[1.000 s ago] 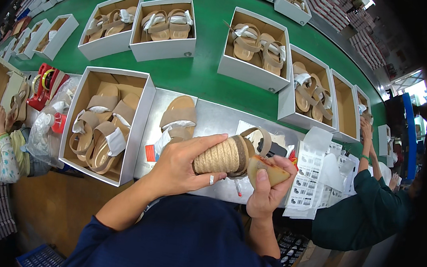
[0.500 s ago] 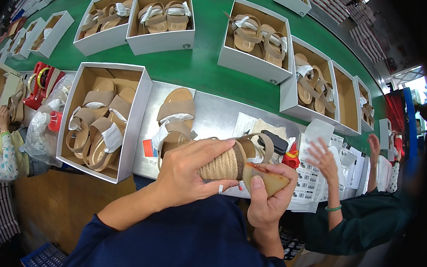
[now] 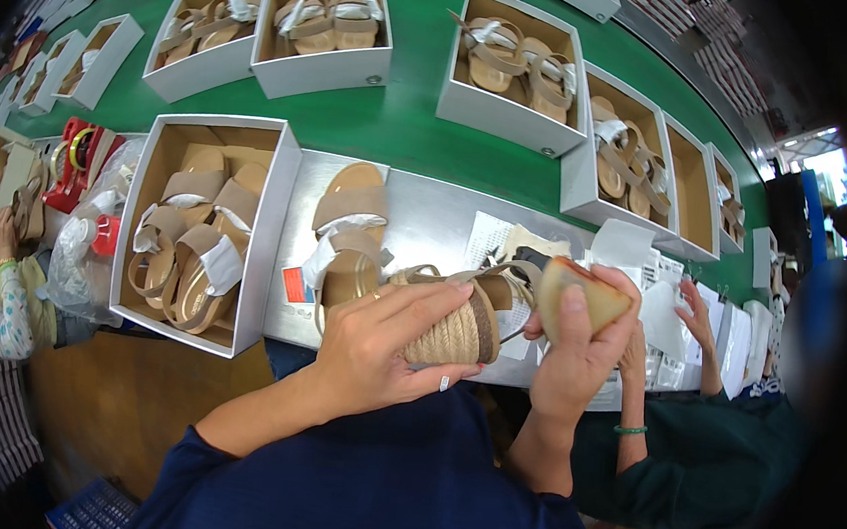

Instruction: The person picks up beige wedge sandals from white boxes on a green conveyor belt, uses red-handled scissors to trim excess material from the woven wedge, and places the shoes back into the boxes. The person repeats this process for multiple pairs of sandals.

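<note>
My left hand (image 3: pixel 378 336) wraps round a tan sandal with a rope-covered wedge sole (image 3: pixel 453 334), its heel end toward the right. Between the thumb and fingers of my right hand (image 3: pixel 579 371) is a pale yellow, wedge-shaped block (image 3: pixel 601 303) with a reddish-brown edge. The block is held up just right of the heel, apart from it. Beyond my left hand, another tan sandal (image 3: pixel 352 204) with white paper round its strap lies on the metal table (image 3: pixel 428 205).
An open white shoebox (image 3: pixel 273 253) with sandals stands left of my hands. More open boxes (image 3: pixel 323 83) line the green surface (image 3: pixel 407 94) behind. Papers (image 3: pixel 634 246) lie at the right, by a co-worker's hands (image 3: pixel 698 314). Another person (image 3: pixel 3 301) works at far left.
My right hand has lifted the block off the sandal's heel, up and to the right. The sandal has turned slightly in my left hand. The co-worker's hands have moved lower.
</note>
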Demonstrator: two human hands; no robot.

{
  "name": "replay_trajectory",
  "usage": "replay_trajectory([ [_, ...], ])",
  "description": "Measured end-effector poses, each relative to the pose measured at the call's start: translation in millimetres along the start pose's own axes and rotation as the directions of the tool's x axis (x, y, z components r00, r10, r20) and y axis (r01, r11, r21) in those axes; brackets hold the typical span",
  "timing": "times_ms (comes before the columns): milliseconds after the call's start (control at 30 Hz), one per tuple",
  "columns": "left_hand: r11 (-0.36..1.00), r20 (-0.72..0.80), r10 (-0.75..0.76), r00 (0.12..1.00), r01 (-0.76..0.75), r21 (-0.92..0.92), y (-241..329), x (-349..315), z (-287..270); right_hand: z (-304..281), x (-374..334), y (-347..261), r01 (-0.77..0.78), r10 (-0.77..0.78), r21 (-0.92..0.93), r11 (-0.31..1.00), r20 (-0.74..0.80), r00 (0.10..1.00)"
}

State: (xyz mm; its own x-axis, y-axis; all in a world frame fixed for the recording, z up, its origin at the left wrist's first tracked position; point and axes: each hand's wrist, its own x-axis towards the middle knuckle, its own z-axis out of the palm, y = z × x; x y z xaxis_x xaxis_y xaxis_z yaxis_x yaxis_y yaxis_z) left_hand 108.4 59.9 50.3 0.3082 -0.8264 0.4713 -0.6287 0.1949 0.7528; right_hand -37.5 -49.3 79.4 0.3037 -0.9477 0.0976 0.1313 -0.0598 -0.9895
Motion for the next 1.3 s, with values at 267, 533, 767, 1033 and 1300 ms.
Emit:
replay_trajectory([
  [267, 0.988, 0.041, -0.117, 0.992, 0.121, -0.097, -14.3, 3.7, -12.8, -22.0, -3.1, 38.9, -0.051, 0.041, -0.071, 0.996, -0.139, 0.99],
  [533, 0.964, 0.039, -0.207, 0.978, 0.211, -0.163, -11.3, 7.8, -11.2, -57.8, -0.4, 100.7, -0.087, 0.059, -0.416, 0.905, -0.08, 0.995],
  [767, 0.959, 0.02, -0.258, 0.966, 0.258, -0.114, -7.8, 10.4, -2.7, -87.9, -7.4, 155.9, 0.106, -0.053, -0.902, 0.418, 0.093, 0.994],
  [1033, 0.971, -0.077, -0.224, 0.971, 0.216, -0.107, -8.7, 12.8, 11.6, -46.0, -7.6, 77.4, 0.171, -0.201, -0.404, 0.898, -0.033, 0.979],
  [1300, 0.962, 0.075, -0.214, 0.974, 0.223, -0.156, 0.5, 5.6, 17.4, -10.8, 9.8, 17.2, 0.223, -0.009, -0.383, 0.896, 0.488, 0.873],
])
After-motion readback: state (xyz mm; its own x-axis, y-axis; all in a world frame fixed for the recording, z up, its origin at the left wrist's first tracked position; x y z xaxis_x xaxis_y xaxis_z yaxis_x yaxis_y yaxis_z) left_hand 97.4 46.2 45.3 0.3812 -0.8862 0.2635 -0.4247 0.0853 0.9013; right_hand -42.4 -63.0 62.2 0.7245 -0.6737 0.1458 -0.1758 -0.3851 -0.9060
